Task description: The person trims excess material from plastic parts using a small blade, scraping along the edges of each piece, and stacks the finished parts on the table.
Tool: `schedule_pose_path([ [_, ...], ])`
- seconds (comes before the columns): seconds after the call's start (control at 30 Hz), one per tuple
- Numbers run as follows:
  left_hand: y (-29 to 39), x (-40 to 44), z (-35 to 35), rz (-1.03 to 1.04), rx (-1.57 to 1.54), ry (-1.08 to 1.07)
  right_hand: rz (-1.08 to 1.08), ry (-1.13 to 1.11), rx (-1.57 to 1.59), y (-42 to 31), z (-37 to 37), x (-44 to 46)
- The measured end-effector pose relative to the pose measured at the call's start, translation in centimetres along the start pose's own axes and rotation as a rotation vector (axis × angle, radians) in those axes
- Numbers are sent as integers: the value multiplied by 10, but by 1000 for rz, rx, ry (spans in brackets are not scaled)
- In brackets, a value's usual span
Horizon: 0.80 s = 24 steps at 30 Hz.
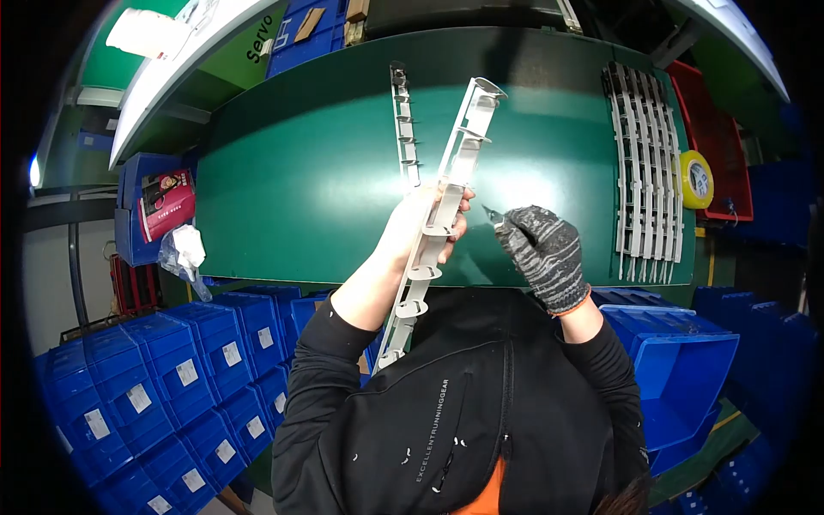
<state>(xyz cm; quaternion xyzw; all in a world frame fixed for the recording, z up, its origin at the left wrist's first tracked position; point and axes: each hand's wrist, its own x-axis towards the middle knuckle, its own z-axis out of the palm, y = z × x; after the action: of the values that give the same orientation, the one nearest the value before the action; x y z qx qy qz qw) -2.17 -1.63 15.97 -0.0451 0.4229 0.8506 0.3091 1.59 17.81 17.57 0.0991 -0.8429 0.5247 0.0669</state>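
Note:
My left hand [416,221] is bare and wrapped round a long pale metal strip [455,167] with several curved tabs, held tilted over the table's near edge. To the right of it, my right hand [539,249], in a grey knit glove, pinches a small dark pointed tool [491,212]; its tip is apart from the strip. A second, similar strip [405,124] lies on the green table [300,172] behind my left hand. At the table's right end several more strips [648,172] lie side by side.
A roll of yellow tape [696,179] stands beside the strips at the right, near a red tray [708,129]. Blue bins [172,360] are stacked at the lower left, and an open blue bin [682,369] is at the lower right. A blue box [133,210] adjoins the table's left end.

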Motion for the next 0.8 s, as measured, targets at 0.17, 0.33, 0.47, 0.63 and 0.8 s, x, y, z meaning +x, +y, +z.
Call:
schedule_pose_path([
  [0.17,2,-1,16,-17,73,97,-82,-41,-115,-4,13,-2],
  [0.33,2,-2,14,-20,71,79,19,0,-115,-2,7,-2],
  [0.47,1,-2,14,-28,95,92,7,17,-90,-6,5,-4],
  [0.63,1,-2,16,-16,153,81,-56,20,-99,-2,12,-7],
  [0.8,0,-3,18,-17,98,82,-21,10,-166,-5,12,-8],
])
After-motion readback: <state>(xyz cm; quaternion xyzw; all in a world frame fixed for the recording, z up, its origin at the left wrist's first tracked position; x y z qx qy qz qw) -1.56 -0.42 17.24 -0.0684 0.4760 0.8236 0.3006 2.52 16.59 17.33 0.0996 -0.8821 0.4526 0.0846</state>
